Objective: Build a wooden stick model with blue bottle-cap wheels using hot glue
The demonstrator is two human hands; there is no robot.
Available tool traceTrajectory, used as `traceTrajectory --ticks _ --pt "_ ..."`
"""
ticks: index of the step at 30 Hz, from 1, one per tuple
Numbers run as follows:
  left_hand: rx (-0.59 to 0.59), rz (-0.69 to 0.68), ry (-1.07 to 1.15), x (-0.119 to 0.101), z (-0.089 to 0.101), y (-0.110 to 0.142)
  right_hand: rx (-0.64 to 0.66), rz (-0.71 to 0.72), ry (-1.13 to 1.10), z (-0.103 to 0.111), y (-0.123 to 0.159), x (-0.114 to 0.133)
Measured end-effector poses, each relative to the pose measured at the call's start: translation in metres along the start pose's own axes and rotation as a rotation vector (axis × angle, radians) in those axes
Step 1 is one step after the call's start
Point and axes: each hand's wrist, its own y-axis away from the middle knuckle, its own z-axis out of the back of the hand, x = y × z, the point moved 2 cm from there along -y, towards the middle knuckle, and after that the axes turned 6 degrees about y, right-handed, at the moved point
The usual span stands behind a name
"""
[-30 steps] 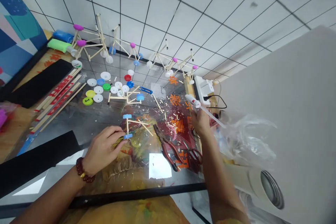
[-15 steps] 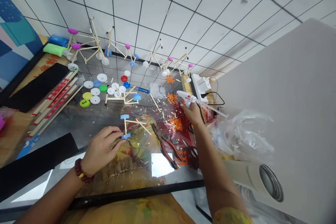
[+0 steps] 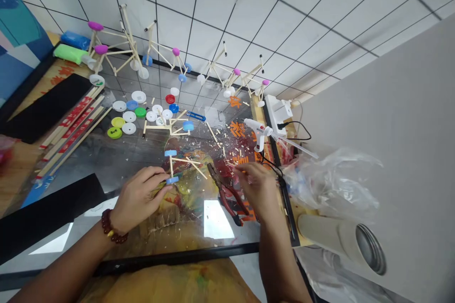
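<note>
My left hand (image 3: 144, 199), with a beaded bracelet at the wrist, pinches the near blue bottle cap (image 3: 172, 180) between thumb and fingers. This cap is one of two on a small wooden stick frame; a stick joins it to the far blue cap (image 3: 170, 153). Other thin sticks (image 3: 190, 161) reach rightward from that joining stick. My right hand (image 3: 258, 187) hovers right of the pliers (image 3: 227, 194), its fingers loosely bent and apart, with nothing visible in them. Beyond it the white glue gun (image 3: 259, 131) rests at the table's right side, a clear glue stick out of its back.
Several stick models with pink tops (image 3: 176, 51) stand along the tiled wall. Loose bottle caps (image 3: 129, 117), another stick frame (image 3: 156, 127) and a blue cutter (image 3: 196, 116) lie mid-table. Wrapped sticks (image 3: 76, 123) are left; a power strip (image 3: 275, 113) and plastic bag (image 3: 330, 184) are right.
My right hand has let go of the glue gun at the right side and drawn back toward me and leftward. My left hand stays at the blue cap.
</note>
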Motion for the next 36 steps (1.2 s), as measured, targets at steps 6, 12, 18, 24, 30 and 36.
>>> traceTrajectory --ticks 6,12,18,24,30,36 --pt "0.009 0.001 0.003 -0.001 0.001 0.0 0.19 0.22 0.233 -0.036 -0.009 0.068" --pt "0.034 -0.001 0.02 -0.002 0.001 0.0 0.218 0.266 0.353 -0.048 -0.013 0.07" --pt "0.05 0.022 0.026 -0.003 0.001 0.0 0.244 0.334 0.364 -0.029 0.0 0.071" --pt "0.045 0.025 0.055 -0.003 0.0 -0.001 0.274 0.4 0.076 -0.005 0.003 0.062" --pt "0.037 0.033 0.063 -0.003 0.0 -0.001 0.13 0.508 -0.122 -0.033 -0.019 0.062" --pt "0.027 0.047 0.054 -0.004 0.001 -0.002 0.047 0.461 -0.097 -0.058 -0.02 0.062"
